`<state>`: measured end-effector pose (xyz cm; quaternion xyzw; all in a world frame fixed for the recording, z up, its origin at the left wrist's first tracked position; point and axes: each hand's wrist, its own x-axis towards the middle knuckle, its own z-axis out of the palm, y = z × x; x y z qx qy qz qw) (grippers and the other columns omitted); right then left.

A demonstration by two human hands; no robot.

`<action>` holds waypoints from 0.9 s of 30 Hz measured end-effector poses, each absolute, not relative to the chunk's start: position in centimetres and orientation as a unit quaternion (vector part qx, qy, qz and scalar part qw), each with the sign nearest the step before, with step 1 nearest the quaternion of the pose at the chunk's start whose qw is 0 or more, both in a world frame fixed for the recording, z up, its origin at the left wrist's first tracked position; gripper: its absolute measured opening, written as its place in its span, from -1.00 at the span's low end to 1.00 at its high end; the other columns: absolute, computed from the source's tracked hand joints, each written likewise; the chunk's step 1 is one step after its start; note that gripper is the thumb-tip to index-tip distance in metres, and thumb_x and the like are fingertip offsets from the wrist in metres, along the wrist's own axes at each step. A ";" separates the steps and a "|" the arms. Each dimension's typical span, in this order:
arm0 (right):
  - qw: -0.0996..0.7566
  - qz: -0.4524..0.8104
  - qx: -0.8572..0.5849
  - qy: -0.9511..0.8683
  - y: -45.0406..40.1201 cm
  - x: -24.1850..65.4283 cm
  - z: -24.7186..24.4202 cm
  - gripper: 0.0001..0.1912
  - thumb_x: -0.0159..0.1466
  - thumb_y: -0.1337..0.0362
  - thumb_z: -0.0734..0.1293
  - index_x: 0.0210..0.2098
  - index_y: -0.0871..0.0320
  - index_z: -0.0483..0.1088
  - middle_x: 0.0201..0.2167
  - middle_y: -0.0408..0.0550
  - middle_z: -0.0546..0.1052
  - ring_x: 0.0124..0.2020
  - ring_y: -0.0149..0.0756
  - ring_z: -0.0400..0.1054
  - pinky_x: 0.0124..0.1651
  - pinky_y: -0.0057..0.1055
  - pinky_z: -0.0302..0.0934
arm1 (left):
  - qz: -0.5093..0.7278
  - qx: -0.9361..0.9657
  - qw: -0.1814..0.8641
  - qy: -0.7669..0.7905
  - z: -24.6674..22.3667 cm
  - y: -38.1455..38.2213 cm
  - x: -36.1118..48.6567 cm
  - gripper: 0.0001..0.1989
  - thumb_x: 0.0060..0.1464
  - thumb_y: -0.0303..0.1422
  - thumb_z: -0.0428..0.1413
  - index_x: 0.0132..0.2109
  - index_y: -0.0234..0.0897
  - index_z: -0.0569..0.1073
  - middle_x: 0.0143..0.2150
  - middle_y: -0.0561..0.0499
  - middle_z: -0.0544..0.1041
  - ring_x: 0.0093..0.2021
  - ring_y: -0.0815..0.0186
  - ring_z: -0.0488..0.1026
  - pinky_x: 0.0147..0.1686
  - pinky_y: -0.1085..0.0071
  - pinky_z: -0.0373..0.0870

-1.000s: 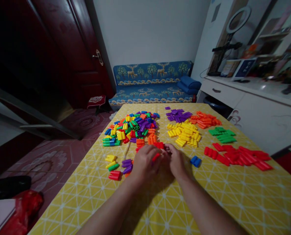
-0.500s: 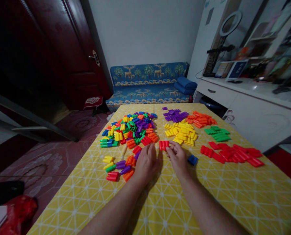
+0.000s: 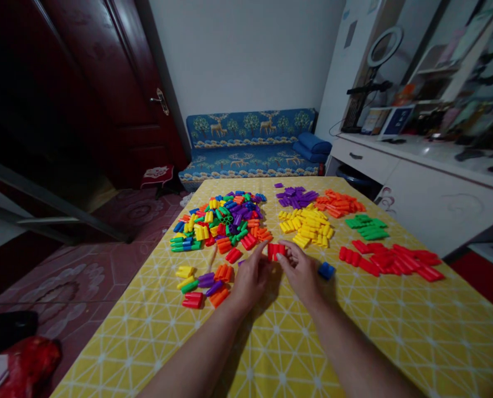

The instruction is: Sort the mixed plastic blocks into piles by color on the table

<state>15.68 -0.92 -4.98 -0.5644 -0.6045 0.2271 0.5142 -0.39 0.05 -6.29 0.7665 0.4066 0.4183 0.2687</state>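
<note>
In the head view, a red plastic building block made of joined tubes is held up between my hands over the table. My right hand pinches it from the right, thumb in front. My left hand is curled at its left end, with the fingertips against it. Left of that hand lie loose blocks: an orange one, a purple one and a red one. A dark blue block lies just right of my right hand.
A mixed-colour pile covers the table's far left. Single-colour heaps stand to the right: purple, yellow, orange, green and red. Behind the table is a blue patterned sofa.
My left hand has come up to the red block, its fingertips now at the left end. The right hand still holds the block, its thumb now further across the front.
</note>
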 end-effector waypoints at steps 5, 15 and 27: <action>0.509 -0.011 -0.695 -0.507 0.1 23.4 -3.2 -0.61 0.21 0.08 0.29 -0.05 0.12 0.48 -0.34 0.01 0.58 -0.35 -0.19 0.45 -0.32 -0.33 0.26 | 0.388 0.784 0.261 0.408 -6.0 0.2 -0.4 -0.49 0.12 -0.51 0.03 0.23 -0.26 0.31 -0.19 -0.04 0.58 -0.23 0.31 0.51 -0.20 0.41 0.41; 0.269 -0.175 -0.762 -0.563 -0.6 35.0 -3.8 -0.66 0.20 0.22 0.29 -0.09 0.21 0.54 -0.19 0.29 0.55 -0.19 0.02 0.42 -0.18 -0.11 0.20 | 0.369 0.815 0.224 0.386 -5.2 -0.1 -0.3 -0.76 0.16 -0.50 0.03 -0.15 -0.25 0.59 -0.23 -0.07 0.57 -0.20 0.28 0.49 -0.23 0.42 0.39; 0.293 0.054 -0.569 -0.766 2.8 15.4 -4.9 -0.40 0.19 0.40 0.28 0.24 0.14 0.30 0.28 0.11 0.28 0.31 -0.11 0.15 0.31 -0.14 0.10 | 0.328 0.774 0.015 0.542 -6.2 1.2 -1.2 -0.53 0.08 -0.49 0.09 0.17 -0.29 0.43 0.25 -0.28 0.30 0.28 -0.09 0.20 0.24 -0.09 0.19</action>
